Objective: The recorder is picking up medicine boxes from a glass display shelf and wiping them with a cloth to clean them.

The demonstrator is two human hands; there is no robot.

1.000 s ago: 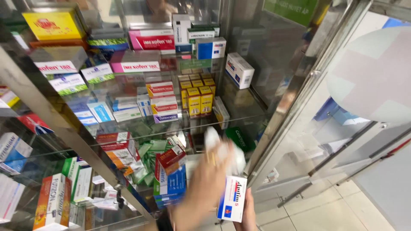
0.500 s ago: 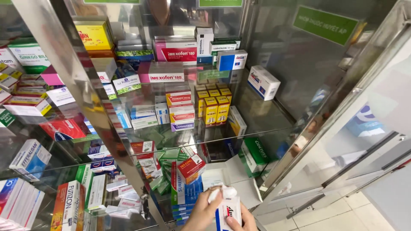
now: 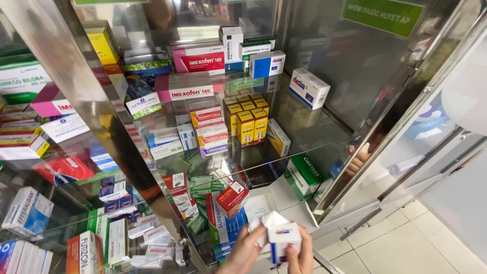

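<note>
Both my hands are at the bottom edge of the view, in front of an open glass medicine cabinet. My right hand [image 3: 303, 253] holds a small white box with a blue and red mark [image 3: 284, 239]. My left hand [image 3: 243, 252] touches the same box and its white folded flap or leaflet [image 3: 268, 221] from the left. Just above my hands stands a red and white box [image 3: 232, 198] on a tall blue and green box [image 3: 223, 226].
Glass shelves [image 3: 304, 137] hold several medicine boxes: yellow ones [image 3: 248, 124], a green and white one [image 3: 303, 175], pink and white ones [image 3: 185, 89], a white and blue one [image 3: 309, 89]. A metal post [image 3: 81, 91] divides the cabinet. The open door frame [image 3: 406, 116] stands right, over a tiled floor [image 3: 395, 243].
The view has tilted up and left over the cabinet. My hands have dropped to the bottom edge, and both now hold the small white box, turned end-on.
</note>
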